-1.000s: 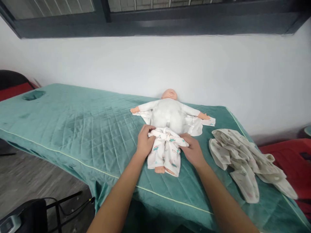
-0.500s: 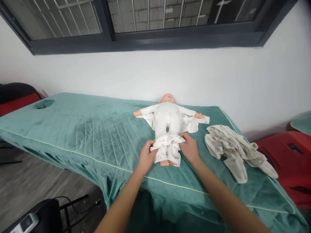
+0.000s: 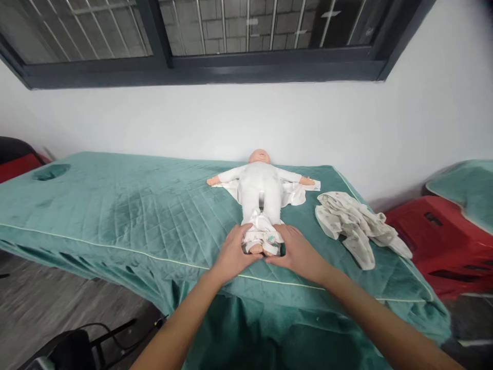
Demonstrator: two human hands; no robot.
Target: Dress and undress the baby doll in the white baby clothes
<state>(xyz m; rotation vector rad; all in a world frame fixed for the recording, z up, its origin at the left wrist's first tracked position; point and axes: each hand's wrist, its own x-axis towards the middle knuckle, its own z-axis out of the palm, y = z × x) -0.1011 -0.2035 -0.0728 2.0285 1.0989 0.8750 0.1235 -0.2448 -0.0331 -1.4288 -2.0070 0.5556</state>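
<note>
A baby doll (image 3: 260, 180) in white lies on its back, arms spread, head toward the wall. Small white printed baby pants (image 3: 262, 237) are bunched around its lower legs, and both feet poke out at the near end. My left hand (image 3: 235, 253) is curved around the left side of the pants, and my right hand (image 3: 298, 254) grips the opposite side. Each has its thumb near the feet and fingers farther up the cloth; some fingertips are hidden. Beneath the doll's arms, a white printed garment (image 3: 295, 194) lies spread out.
A crumpled pale printed cloth (image 3: 352, 223) rests on the green quilted bed (image 3: 154, 216), right of the doll. Beyond the bed's right end stands a red plastic stool (image 3: 442, 246). The wall with a dark window frame (image 3: 269, 67) runs behind. A black stool (image 3: 73, 344) is at lower left.
Both hands have slid toward the doll's feet and closer together, and the pants are bunched shorter. The camera view has shifted a little to the right.
</note>
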